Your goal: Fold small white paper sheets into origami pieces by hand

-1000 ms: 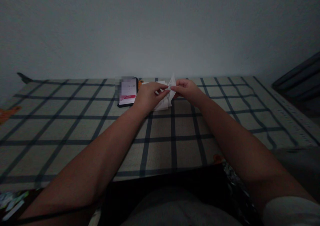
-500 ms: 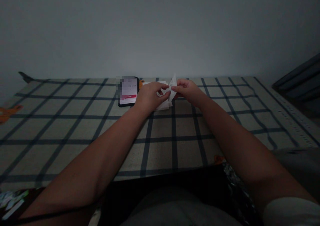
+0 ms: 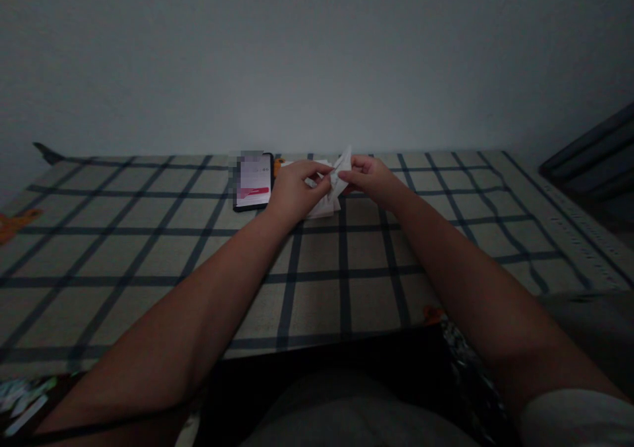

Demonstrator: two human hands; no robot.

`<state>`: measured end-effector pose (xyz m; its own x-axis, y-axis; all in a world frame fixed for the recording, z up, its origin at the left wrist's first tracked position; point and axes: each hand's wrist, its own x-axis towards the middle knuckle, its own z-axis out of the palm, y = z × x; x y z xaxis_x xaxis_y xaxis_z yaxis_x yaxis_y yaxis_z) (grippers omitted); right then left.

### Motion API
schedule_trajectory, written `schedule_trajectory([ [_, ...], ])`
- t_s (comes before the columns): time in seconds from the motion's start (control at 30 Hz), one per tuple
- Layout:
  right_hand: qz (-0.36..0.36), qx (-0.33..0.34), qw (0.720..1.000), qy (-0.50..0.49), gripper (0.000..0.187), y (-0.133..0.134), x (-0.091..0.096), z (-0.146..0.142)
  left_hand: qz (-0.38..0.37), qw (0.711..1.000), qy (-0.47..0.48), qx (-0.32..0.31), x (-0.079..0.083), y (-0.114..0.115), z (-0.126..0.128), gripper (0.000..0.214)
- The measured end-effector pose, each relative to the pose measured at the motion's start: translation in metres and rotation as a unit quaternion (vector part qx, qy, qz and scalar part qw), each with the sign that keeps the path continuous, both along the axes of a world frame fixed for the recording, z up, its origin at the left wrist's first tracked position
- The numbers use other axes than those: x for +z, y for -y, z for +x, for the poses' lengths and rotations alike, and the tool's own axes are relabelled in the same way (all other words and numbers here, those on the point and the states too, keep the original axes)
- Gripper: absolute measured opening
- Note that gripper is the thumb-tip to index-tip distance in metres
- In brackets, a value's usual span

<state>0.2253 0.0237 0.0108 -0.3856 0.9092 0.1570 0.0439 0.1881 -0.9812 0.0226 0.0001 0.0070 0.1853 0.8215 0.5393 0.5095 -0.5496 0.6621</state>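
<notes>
A folded piece of thin white paper, like a tissue point(image 3: 341, 172), is held up between my two hands, its pointed tip upward. My left hand point(image 3: 300, 186) pinches its left side between thumb and fingers. On the other side, my right hand point(image 3: 370, 175) grips it with the thumb in front and the fingers curled behind. Under and behind my left hand lie more flat white sheets point(image 3: 321, 212), partly hidden. Left of that hand a phone point(image 3: 255, 183) with a lit screen and dark case rests on the cloth, part of it pixelated.
A checked tablecloth point(image 3: 317, 295) covers the table, which meets a plain wall point(image 3: 317, 64) at the back. An orange shape point(image 3: 20, 226) shows at the far left. Dark striped fabric point(image 3: 594, 163) stands at the right edge.
The white paper has turned and opened slightly wider between my fingers. My left fingers have come closer together on it; my right hand has barely moved.
</notes>
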Motion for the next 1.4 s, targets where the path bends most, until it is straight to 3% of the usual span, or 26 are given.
schedule_trajectory([
  [0.17,0.011,0.006,1.0,0.003,0.023,0.0011,0.0003,-0.0001,-0.093,0.989,0.113,-0.027,-0.0038,-0.0066,0.0045,0.042],
  [0.33,0.02,0.014,1.0,0.001,0.021,0.002,0.0,-0.0006,-0.208,0.961,0.166,-0.075,-0.0022,-0.0047,0.0067,0.029],
  [0.5,0.026,0.021,0.999,-0.002,0.029,0.0008,-0.0016,0.0006,-0.195,0.962,0.176,-0.074,-0.0011,-0.0054,0.0043,0.027],
  [0.73,0.039,0.028,0.999,0.006,0.05,-0.0023,-0.006,0.0011,-0.139,0.985,0.076,-0.065,-0.0029,-0.0105,-0.0012,0.032],
  [1.1,0.014,0.01,1.0,-0.019,0.048,-0.0023,-0.005,0.0011,-0.155,0.98,0.099,-0.076,-0.0003,-0.0086,-0.0003,0.024],
  [1.4,0.042,-0.011,0.998,-0.035,0.039,-0.0024,-0.0039,0.0022,-0.206,0.97,0.113,-0.063,0.0059,-0.0023,0.0042,0.021],
])
